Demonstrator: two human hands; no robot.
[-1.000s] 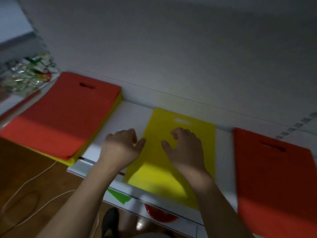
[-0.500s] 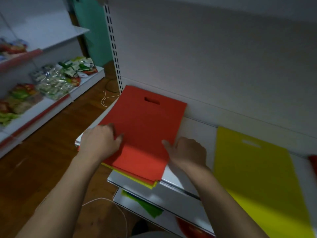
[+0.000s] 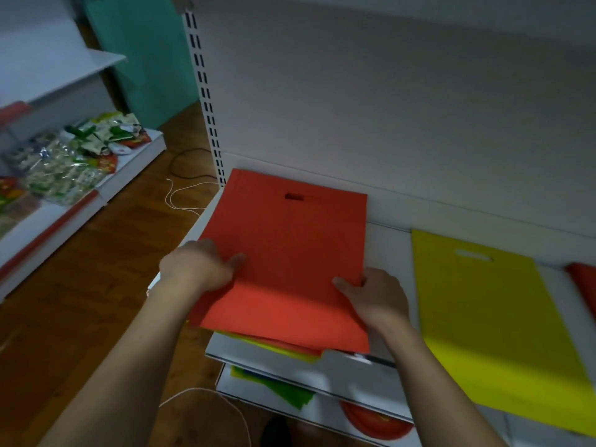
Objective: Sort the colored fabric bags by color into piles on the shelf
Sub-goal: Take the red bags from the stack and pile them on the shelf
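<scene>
Matt cloth red bag (image 3: 290,253), matt white metal shelf (image 3: 387,250), wood floor (image 3: 96,285)

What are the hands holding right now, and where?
Both hold the top red bag: left hand on its left edge, right hand on its right edge.

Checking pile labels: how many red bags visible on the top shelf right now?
2 clearly. One red bag tops the mixed stack at left, held by both hands; another red bag is cut off at the right edge. A red edge under the stack's top suggests more hidden.
</scene>
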